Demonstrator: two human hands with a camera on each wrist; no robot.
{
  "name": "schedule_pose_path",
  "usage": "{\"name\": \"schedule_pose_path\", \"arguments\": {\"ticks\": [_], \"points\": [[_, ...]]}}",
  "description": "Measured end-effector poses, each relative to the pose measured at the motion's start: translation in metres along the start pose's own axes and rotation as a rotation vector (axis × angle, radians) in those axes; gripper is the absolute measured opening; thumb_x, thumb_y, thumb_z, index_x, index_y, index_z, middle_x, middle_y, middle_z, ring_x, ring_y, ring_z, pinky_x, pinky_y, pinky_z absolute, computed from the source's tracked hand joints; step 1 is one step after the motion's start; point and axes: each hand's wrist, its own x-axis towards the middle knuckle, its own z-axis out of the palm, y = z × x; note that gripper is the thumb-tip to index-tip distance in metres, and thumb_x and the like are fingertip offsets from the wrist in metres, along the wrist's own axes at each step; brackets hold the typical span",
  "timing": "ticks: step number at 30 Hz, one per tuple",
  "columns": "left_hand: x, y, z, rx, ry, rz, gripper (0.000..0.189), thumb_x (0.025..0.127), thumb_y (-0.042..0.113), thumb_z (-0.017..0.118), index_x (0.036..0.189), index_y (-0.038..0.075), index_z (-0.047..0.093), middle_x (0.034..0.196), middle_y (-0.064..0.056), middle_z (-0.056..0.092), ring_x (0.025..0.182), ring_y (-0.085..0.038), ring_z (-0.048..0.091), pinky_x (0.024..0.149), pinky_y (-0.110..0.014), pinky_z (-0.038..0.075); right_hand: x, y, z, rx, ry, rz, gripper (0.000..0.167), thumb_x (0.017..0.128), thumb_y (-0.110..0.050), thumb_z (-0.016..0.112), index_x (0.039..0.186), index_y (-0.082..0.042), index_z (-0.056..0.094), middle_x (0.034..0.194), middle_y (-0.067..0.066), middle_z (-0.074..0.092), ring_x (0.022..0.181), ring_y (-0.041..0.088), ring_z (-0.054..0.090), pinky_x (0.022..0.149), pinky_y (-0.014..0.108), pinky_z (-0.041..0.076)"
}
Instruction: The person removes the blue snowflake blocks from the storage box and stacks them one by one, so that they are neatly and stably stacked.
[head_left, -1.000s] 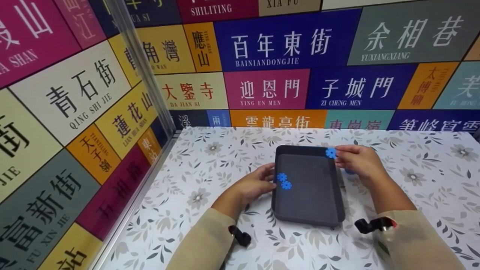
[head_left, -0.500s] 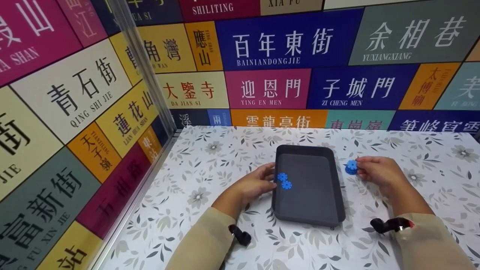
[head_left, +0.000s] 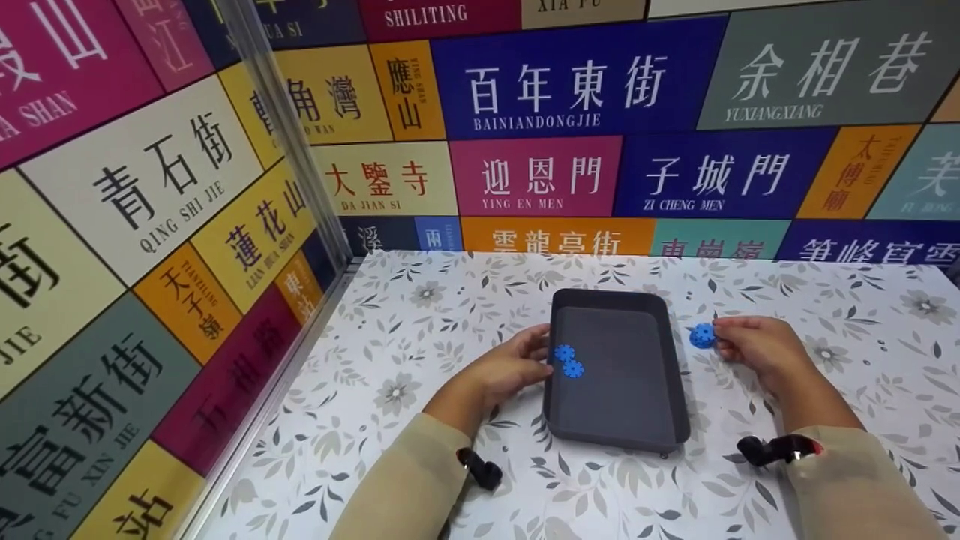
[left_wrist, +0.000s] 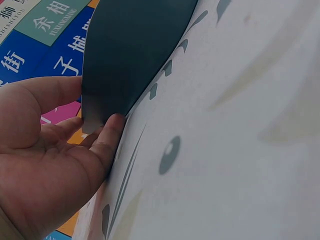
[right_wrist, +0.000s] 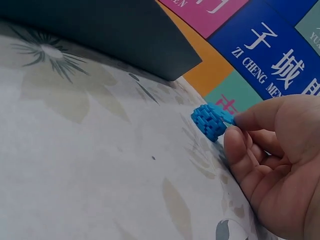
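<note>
A dark grey rectangular tray [head_left: 619, 375] lies on the table between the two hands. My left hand [head_left: 502, 367] rests at its left wall; in the left wrist view, the fingertips [left_wrist: 116, 122] touch the wall. Two notched blue plastic discs [head_left: 568, 360] lie in the tray by that wall, slightly overlapping. Right of the tray stands a short stack of similar blue discs [right_wrist: 207, 122]. At the top of this stack my right hand [head_left: 761, 345] pinches one blue disc [right_wrist: 225, 116] by its edge, between thumb and finger, with the disc slightly tilted.
A table covered in floral cloth [head_left: 420, 322] carries everything. Walls of coloured street-name panels [head_left: 536, 176] rise behind it and at the left. Black wrist cameras [head_left: 776, 450] sit on both sleeves.
My right hand has moved from the tray's far right corner, rightward and down to the stack, with the pinched disc. It has lowered slightly since half a second ago. My left hand stays put.
</note>
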Motion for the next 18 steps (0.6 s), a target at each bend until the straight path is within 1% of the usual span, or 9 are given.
{"name": "schedule_pose_path", "arguments": {"ticks": [6,10,15,18], "points": [[0.0001,0.0005,-0.0006,0.005,-0.010,0.005,0.086,0.092,-0.011,0.063,0.169,0.012,0.032,0.170,-0.016,0.042,0.156,-0.030,0.045,0.123,-0.043,0.047,0.0008,0.0016,0.0025,-0.060,0.017,0.000,0.041,0.104,-0.022,0.069,0.137,0.002,0.063,0.083,-0.012,0.073,0.074,0.002,0.069,0.073,0.019,0.062],[0.0005,0.0011,-0.0005,0.012,-0.018,0.015,0.084,0.093,-0.011,0.061,0.169,0.011,0.031,0.171,-0.017,0.041,0.158,-0.032,0.042,0.123,-0.045,0.047,-0.0007,0.0009,0.0038,-0.099,0.028,-0.013,0.048,0.104,-0.023,0.069,0.141,0.006,0.060,0.081,-0.013,0.072,0.072,0.001,0.068,0.071,0.019,0.061],[0.0011,0.0008,-0.0004,0.011,-0.018,0.014,0.084,0.094,-0.011,0.061,0.169,0.011,0.031,0.171,-0.018,0.040,0.159,-0.032,0.041,0.124,-0.045,0.046,-0.0004,0.0003,0.0039,-0.115,0.042,-0.016,0.050,0.104,-0.025,0.069,0.142,0.006,0.060,0.079,-0.013,0.072,0.071,0.001,0.068,0.070,0.020,0.061],[0.0011,0.0006,-0.0004,0.011,-0.012,0.012,0.084,0.093,-0.011,0.062,0.168,0.011,0.032,0.170,-0.018,0.041,0.158,-0.031,0.043,0.123,-0.045,0.047,0.0001,-0.0007,0.0042,-0.115,0.066,-0.014,0.048,0.104,-0.027,0.069,0.140,0.004,0.061,0.077,-0.013,0.070,0.069,0.003,0.067,0.068,0.021,0.061]]}}
